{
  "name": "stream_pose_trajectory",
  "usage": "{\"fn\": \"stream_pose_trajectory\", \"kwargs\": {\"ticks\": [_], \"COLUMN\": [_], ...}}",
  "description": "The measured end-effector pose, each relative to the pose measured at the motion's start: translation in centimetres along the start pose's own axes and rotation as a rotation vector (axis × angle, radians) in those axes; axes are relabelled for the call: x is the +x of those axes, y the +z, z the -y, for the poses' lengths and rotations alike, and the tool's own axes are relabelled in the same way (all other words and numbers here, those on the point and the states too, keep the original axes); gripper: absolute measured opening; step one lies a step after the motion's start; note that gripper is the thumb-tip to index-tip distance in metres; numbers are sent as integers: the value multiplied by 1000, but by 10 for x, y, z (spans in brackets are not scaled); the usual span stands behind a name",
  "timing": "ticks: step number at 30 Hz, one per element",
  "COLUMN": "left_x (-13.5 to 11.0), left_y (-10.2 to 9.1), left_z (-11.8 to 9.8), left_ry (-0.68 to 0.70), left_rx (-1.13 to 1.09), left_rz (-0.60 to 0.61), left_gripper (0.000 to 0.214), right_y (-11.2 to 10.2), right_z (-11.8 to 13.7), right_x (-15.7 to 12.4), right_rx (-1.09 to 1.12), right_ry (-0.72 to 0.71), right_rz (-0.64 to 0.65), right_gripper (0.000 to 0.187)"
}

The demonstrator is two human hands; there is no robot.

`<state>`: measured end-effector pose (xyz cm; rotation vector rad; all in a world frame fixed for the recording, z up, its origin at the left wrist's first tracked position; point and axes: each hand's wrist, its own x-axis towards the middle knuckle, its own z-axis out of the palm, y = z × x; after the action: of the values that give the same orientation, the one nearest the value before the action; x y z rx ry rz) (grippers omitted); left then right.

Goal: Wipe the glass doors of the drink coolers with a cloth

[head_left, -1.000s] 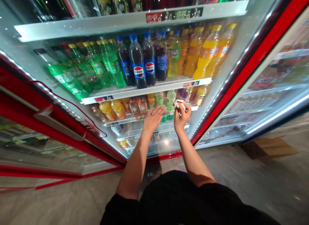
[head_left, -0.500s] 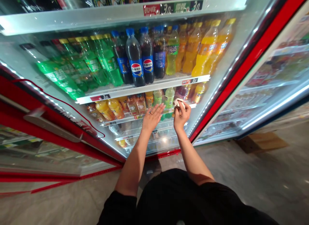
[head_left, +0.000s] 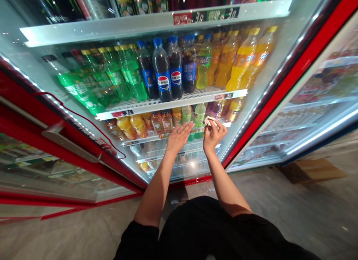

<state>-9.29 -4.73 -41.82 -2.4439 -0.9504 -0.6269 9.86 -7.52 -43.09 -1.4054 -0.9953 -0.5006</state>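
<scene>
In head view, the left hand (head_left: 179,138) stands open, fingers spread, at the glass of a red-framed drink cooler (head_left: 296,73), while the right hand (head_left: 214,136) pinches a white wipe (head_left: 209,120) before shelved juice bottles (head_left: 127,127), below Pepsi bottles (head_left: 162,72)

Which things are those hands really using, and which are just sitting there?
Being used:
left hand, flat against the glass door of the drinks fridge
right hand, pinching a white cloth

Just sitting there:
Pepsi bottles
orange soda bottles
green soda bottles
cardboard piece
</scene>
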Motion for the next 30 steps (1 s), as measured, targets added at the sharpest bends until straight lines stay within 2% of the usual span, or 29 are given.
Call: {"fn": "stream_pose_trajectory", "kwargs": {"ticks": [3,7,9,11,16,18,24,26,30], "left_x": [-7,-26,-36,-44,-51,-51,-52,-53,-54], "left_y": [-1,2,4,6,7,6,5,6,10], "left_z": [2,9,18,28,42,41,39,41,43], "left_ry": [-5,-63,-108,-163,-231,-231,-197,-179,-166], "left_rx": [-6,14,25,30,36,40,34,34,23], "left_rz": [17,11,9,15,36,33,-21,-44,-44], "left_gripper": [79,77,79,80,72,72,80,80,84], "right_y": [2,1,0,-1,7,10,7,7,14], "right_z": [4,13,14,13,19,26,41,42,49], "right_x": [8,1,-6,-8,1,-1,-25,-24,-12], "right_rx": [54,134,155,155,149,155,210,200,150], "right_ry": [-47,-83,-89,-72,-61,-65,-75,-21,83], "right_rz": [24,200,247,215,30,46,222,204,68], "right_gripper": [35,51,51,46,41,45,46,45,48]}}
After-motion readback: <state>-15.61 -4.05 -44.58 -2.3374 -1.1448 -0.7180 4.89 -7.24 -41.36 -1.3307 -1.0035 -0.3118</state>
